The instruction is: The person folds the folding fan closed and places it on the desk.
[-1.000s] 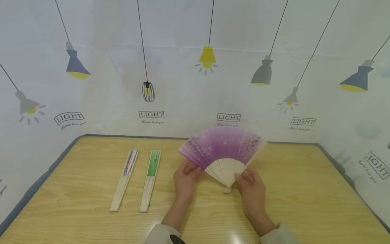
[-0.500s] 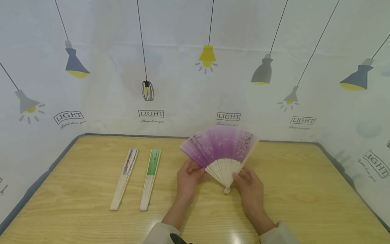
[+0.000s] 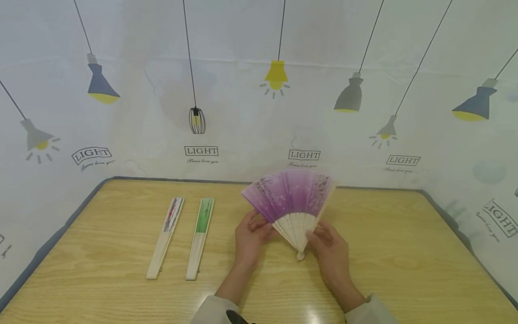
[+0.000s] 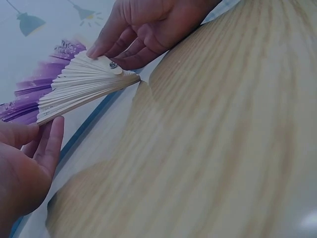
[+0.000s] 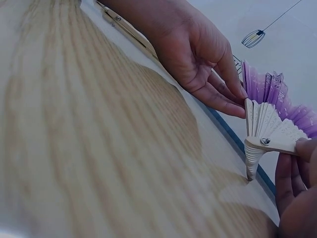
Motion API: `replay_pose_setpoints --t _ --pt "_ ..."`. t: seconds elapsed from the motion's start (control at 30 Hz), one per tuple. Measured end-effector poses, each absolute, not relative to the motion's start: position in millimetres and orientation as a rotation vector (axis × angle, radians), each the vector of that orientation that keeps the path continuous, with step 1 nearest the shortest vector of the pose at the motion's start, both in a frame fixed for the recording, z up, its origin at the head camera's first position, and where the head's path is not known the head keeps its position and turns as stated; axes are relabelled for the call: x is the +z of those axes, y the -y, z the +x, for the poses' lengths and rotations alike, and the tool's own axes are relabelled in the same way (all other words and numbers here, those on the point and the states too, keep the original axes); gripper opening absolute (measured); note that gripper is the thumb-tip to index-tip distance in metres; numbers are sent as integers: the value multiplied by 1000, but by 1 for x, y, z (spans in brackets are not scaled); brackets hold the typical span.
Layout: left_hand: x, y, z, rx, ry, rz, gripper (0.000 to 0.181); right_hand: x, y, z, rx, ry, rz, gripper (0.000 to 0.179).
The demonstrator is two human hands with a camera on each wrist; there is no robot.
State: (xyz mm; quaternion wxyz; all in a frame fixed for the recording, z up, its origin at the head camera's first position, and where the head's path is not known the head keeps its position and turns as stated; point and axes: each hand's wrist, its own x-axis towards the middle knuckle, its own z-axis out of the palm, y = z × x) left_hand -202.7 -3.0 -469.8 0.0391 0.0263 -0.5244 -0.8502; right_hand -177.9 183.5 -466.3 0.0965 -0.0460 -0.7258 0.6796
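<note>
A purple folding fan [image 3: 289,198] with a blossom print and pale ribs is partly spread between both hands in the head view. My left hand [image 3: 252,236] pinches its left outer rib, fingers behind and thumb at the edge. The right outer rib is pinched by my right hand [image 3: 329,252], the thumb lying on the front. In the left wrist view the pivot rivet [image 4: 113,65] shows near the right hand's fingertips. The ribs [image 5: 267,124] appear bunched into folds in the right wrist view, with the pivot end pointing down towards the table.
Two folded fans lie side by side to the left: a white one with a dark and red print [image 3: 165,238] and a green one [image 3: 200,238]. The wooden table [image 3: 404,261] meets a lamp-printed cloth wall [image 3: 243,112] at its back and sides.
The purple fan has narrowed: its right edge has swung left, and the right hand has shifted slightly left with it. The two folded fans stay in place.
</note>
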Motion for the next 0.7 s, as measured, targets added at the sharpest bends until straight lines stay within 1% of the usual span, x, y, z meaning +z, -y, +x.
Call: replay_pose_setpoints --t 0.13,0.47,0.7 --pt "-470 4 -202 -2594 1635 80 47 -465 -185 -177 1904 2248 -102 38" --pt "-470 2 -204 -2567 1622 84 41 -466 -183 -177 1961 2239 -79 39" --pt "-469 1 -203 -2581 1583 40 39 -464 -183 -176 1959 2253 -55 41"
